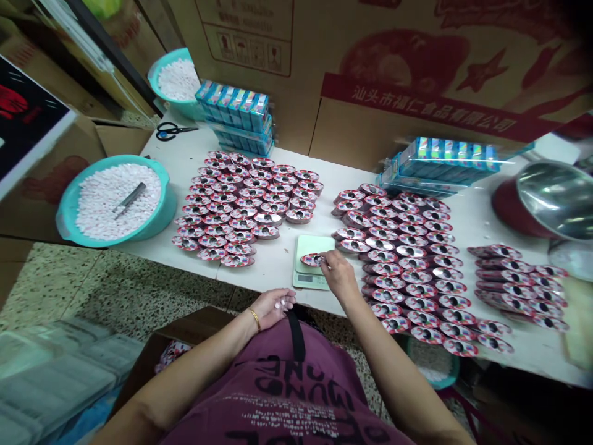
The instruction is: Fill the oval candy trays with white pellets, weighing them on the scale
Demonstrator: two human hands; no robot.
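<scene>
A small oval packet (312, 260) with a red and white printed top and a dark opening lies on a pale green kitchen scale (317, 242). My right hand (340, 275) is at the packet's right end, fingers pinched together; what they hold, if anything, is hidden. Small white pellets (280, 304) rest in my left hand (273, 306), which is palm up with curled fingers, close to the table's front edge. Rows of similar oval packets stand left (245, 203) and right (401, 262) of the scale, most with dark holes on top.
A turquoise basin (167, 191) of white pellets with a metal scoop (130, 199) sits at left, another basin (155, 77) behind. Scissors (172, 130), blue box packs (236, 111), a metal bowl (556, 198) and a large carton (343, 133) line the table.
</scene>
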